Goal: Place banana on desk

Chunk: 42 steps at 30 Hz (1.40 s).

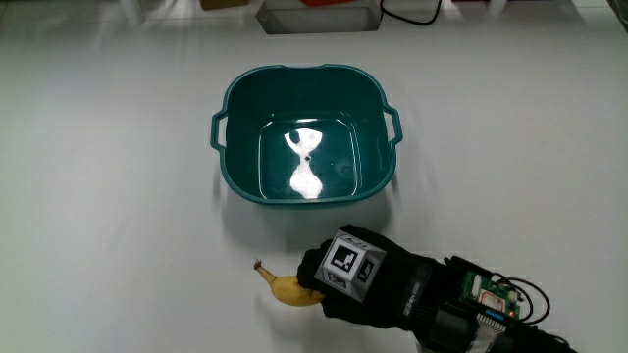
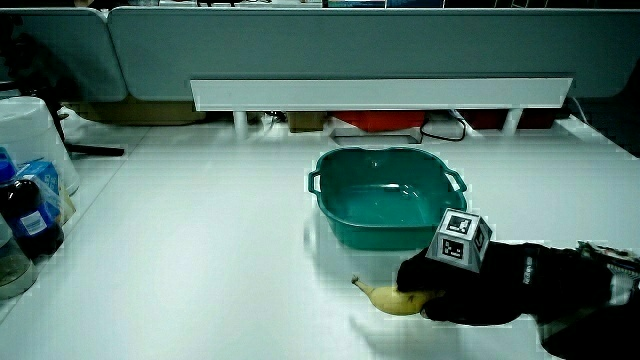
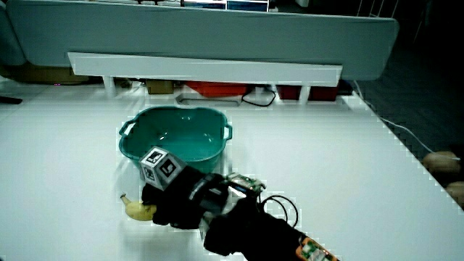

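A yellow banana (image 1: 287,288) lies on the white table (image 1: 108,226), nearer to the person than the teal tub (image 1: 306,134). The gloved hand (image 1: 339,279) rests over one end of the banana with its fingers curled around it; the stem end sticks out free. In both side views the banana (image 2: 392,298) (image 3: 138,210) touches the tabletop beside the tub (image 2: 385,197) (image 3: 176,141), with the hand (image 2: 450,280) (image 3: 174,196) covering much of it. The tub holds nothing.
A low partition (image 2: 380,92) with red items and cables under it stands at the table's edge. Bottles and a pale container (image 2: 30,200) sit at another table edge in a side view.
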Motion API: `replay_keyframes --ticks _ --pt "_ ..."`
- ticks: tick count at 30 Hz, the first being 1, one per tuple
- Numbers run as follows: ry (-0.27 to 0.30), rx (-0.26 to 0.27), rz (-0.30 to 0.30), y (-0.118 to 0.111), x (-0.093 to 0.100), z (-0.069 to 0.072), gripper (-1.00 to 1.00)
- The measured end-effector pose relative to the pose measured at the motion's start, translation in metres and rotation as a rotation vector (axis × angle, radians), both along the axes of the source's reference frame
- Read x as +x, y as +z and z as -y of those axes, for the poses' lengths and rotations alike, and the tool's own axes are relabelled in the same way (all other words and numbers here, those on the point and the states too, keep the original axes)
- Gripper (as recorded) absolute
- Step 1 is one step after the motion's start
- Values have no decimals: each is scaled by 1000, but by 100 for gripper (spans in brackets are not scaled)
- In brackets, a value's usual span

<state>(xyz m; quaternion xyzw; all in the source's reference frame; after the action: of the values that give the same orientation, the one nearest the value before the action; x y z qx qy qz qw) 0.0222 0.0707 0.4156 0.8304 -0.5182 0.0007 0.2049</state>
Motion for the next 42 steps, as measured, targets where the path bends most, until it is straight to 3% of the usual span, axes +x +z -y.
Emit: replay_keyframes --ticks 8,31,42 --pt "2 -50 -61 23 -3 -10 0" --pt "4 -93 -75 40 -6 -15 0" --pt "23 -93 -60 38 -2 -15 -37"
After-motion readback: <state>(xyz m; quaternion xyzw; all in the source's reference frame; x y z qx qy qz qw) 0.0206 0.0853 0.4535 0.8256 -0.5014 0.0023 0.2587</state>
